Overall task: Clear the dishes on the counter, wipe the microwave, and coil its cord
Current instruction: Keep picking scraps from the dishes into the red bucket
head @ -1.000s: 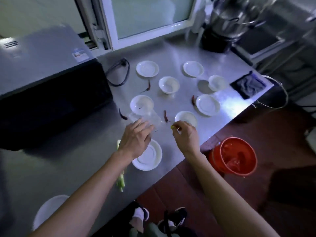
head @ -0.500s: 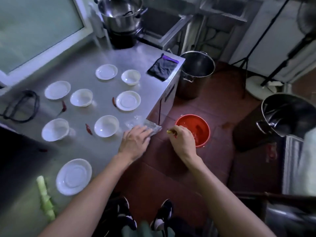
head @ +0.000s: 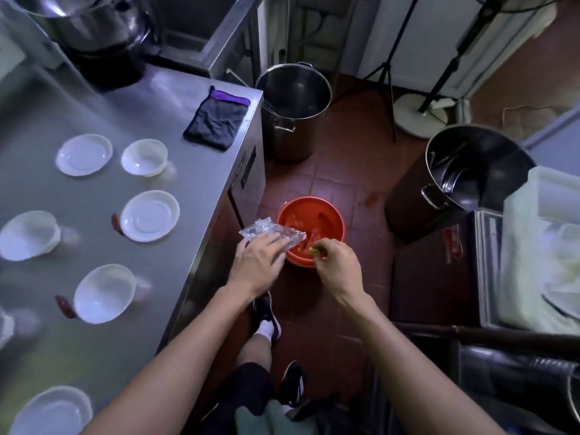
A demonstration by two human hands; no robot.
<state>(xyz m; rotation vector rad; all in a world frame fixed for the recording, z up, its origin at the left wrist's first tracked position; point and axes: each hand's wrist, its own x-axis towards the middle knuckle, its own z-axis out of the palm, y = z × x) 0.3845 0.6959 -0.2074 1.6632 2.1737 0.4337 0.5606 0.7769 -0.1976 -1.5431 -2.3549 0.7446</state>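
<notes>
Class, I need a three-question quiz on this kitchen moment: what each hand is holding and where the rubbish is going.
1. True or false: the left hand holds a clear plastic wrapper.
2. Which container sits below both hands?
A. red bucket
B. steel stockpot
3. Fill in: the right hand pinches a small ___ scrap.

Key: 1 true; 2 A; 3 green.

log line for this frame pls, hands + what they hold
left hand: holds clear plastic wrapper | right hand: pinches green scrap | both over red bucket | dishes on counter
</notes>
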